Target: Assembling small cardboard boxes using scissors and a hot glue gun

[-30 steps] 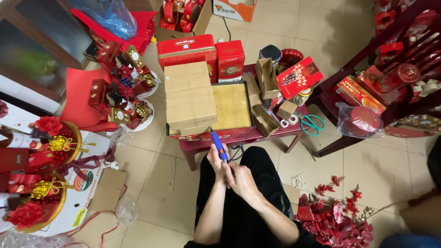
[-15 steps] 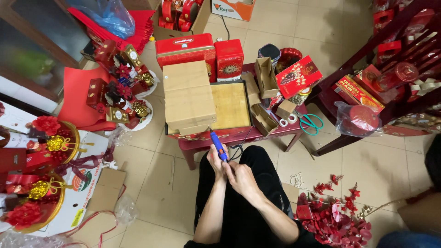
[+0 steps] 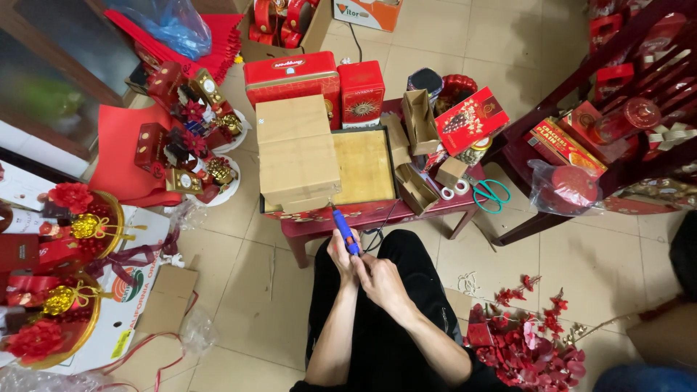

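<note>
**Both hands meeting on a blue glue gun at the counter's near edge**

Head view: the person is sitting on the tiled floor, legs in black trousers tucked under the low dark-red wooden counter [image 3: 319,226]. The left hand [image 3: 341,255] is wrapping closed around the handle of the slim blue plastic glue gun [image 3: 344,231], its nozzle pointing toward 12 o'clock over the counter's near edge, seemingly so the tip is staying clear of the lap. The right hand [image 3: 379,279] is pressing against the left from 4 o'clock, fingers curled shut; whether it is gripping something small I cannot tell. A black cord is trailing from the gun toward 2 o'clock.

At 12 o'clock of the gun, a shallow dark-rimmed tray with a pale yellow base [image 3: 365,167] is lying flat, with a stack of plain brown cardboard boxes [image 3: 296,152] overlapping its left side. Teal-handled scissors [image 3: 491,193] are lying at 2 o'clock, within reach. Loose red artificial flower sprigs [image 3: 526,348] are spreading across the floor at 4 o'clock.
</note>
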